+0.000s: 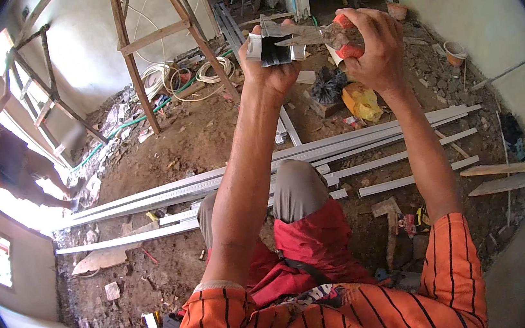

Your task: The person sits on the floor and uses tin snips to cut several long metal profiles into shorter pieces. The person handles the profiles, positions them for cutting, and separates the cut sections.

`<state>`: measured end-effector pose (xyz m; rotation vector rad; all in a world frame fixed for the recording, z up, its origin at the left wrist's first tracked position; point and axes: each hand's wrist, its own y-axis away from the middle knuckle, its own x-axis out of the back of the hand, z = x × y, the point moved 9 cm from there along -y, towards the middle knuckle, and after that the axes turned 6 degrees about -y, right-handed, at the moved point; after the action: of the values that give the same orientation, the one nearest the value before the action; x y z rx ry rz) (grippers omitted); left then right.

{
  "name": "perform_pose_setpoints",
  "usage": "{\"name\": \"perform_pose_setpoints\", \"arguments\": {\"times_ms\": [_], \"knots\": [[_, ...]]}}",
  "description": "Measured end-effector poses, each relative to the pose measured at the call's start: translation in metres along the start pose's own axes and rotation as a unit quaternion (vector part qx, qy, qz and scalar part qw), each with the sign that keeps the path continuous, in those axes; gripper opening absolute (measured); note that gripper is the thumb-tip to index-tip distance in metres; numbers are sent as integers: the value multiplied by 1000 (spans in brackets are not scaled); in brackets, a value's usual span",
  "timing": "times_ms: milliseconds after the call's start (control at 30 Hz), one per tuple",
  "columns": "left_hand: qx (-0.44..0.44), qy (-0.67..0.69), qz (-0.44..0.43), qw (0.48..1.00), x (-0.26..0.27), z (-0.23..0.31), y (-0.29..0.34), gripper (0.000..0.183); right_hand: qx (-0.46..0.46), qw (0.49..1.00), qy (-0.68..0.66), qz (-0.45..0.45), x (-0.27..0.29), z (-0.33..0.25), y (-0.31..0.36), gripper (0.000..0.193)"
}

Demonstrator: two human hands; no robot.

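Note:
My left hand (pixel 269 82) is raised and closed around a short piece of metal channel (pixel 275 51), pale outside and dark inside. In my right hand (pixel 379 50) is a pair of tin snips (pixel 309 34) with red grips, their worn metal blades pointing left. The blades reach across to the channel and lie over its open side. Whether they bite into the metal, I cannot tell. Both hands are held up in front of me, above my bent knees.
Long white metal profiles (pixel 263 167) lie across the dirt floor before my knees. A wooden stepladder (pixel 158 43) stands beyond, near coiled cables (pixel 156 82). A yellow bag (pixel 362 102), a black plastic bag (pixel 329 85) and a bucket (pixel 455 53) sit farther right. Another person (pixel 12 157) stands at left.

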<state>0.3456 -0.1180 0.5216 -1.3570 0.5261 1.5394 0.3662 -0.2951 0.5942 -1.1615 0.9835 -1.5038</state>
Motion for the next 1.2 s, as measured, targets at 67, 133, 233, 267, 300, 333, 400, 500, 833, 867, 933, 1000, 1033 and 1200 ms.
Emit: {"name": "perform_pose_setpoints", "arguments": {"times_ms": [67,133,233,267,300,333,400,500,833,867,933,1000,1033,1200], "knots": [[-10,-19,8,1000,1,-4,1,31,11,1000,-4,-6,0,-2,-1,53],[-7,-20,8,1000,1,-7,-2,31,17,1000,-8,-19,0,-1,-3,53],[8,-12,14,1000,2,-5,-3,31,18,999,-26,-33,-3,0,-8,52],[11,-8,23,1000,5,-5,-5,31,19,999,-29,-30,-3,1,-9,50],[13,-5,31,999,7,-5,-5,31,20,999,-32,-27,-4,1,-8,49],[16,-5,25,1000,8,-6,-6,30,21,999,-34,-24,-5,1,-7,49],[26,3,29,999,8,-7,-5,29,8,999,-24,-29,-5,2,-4,51],[19,-24,19,999,10,-5,-5,28,4,999,-21,-32,-7,4,-5,53],[-7,-54,29,998,-4,-14,-9,32,12,998,36,-43,14,2,-17,52],[-13,-73,52,996,-5,-12,-12,31,11,998,52,-45,16,3,-19,52],[-26,-63,46,997,-17,-12,-17,37,12,997,64,-50,18,6,-25,51],[-4,-26,19,999,-26,-15,-30,40,2,995,74,-70,21,14,-29,51],[-7,-34,20,999,-27,-16,-35,40,-1,994,75,-76,22,18,-30,50],[-27,-68,13,997,-46,-16,-44,35,-28,995,54,-75,21,39,-35,48]]}}
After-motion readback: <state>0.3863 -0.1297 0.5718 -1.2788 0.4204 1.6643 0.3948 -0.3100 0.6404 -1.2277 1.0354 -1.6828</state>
